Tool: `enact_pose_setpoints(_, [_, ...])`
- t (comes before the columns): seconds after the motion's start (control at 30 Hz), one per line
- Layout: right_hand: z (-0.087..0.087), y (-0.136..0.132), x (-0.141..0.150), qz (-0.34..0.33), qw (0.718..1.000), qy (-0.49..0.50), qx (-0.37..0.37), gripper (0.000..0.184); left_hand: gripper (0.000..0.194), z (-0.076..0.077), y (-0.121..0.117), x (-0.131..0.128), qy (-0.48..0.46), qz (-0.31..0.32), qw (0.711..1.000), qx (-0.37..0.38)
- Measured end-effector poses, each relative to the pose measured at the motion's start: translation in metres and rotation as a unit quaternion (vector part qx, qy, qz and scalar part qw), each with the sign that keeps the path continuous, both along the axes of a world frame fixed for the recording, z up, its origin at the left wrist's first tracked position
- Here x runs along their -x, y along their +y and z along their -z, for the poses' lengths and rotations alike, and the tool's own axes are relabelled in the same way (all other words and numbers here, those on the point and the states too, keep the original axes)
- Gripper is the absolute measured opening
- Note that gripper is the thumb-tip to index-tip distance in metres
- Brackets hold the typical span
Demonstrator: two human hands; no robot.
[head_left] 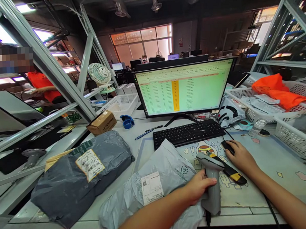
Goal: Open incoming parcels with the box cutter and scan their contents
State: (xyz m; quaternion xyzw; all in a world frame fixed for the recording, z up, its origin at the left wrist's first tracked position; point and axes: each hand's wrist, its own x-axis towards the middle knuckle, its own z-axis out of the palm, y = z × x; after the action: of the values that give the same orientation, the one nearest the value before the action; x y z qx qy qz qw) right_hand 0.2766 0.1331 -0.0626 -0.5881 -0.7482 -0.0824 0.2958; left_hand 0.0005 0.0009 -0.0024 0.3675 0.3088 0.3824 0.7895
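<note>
Nearest, one light-grey plastic mailing parcel [168, 162], bearing one white printed label [152, 188], lies at the front edge of the white tabletop [123, 178]. The left hand [199, 187] is beside its right part, closed around the handle of one grey pistol-shaped barcode scanner [210, 162]; the thumb shows across the handle, while most of the other fingers are hidden. To the left lies one dark-grey plastic parcel [70, 195], also with one label [90, 165].

Just right of the scanner, one long black tool with yellow parts [227, 168] lies on a cartoon-printed mat. The right hand [240, 157] is loosely curved over one black computer mouse [227, 147], holding it against the mat. A second grey scanner [33, 154] sits at the far left.

Beyond the parcels are one black keyboard [190, 133], two pens, one round blue plastic object [127, 122] and one brown cardboard box [103, 122] marked "LE PERFUME". Two white perforated plastic baskets stand at the right, the farther one holding orange material [281, 87]; one more [122, 104] stands behind the box.

Farther back are one black-framed monitor [185, 88] showing a spreadsheet, one pale-green fan [100, 74] and, at left, one person in an orange-red top [45, 86].
</note>
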Motion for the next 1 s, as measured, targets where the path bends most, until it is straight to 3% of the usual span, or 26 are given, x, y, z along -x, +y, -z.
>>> enact_pose_setpoints(0.83, [-0.0052,-0.0028,0.0022,0.042,0.998,-0.021,0.032,0.050,0.067,0.0049,0.0020,-0.0008,0.008,0.006,1.000,0.006])
enact_pose_setpoints(1.0, [-0.0078,-0.0071,0.0029,0.028,1.000,0.001,0.009,0.046,0.069,0.0038,0.0024,-0.0010,0.010,0.004,1.000,0.000])
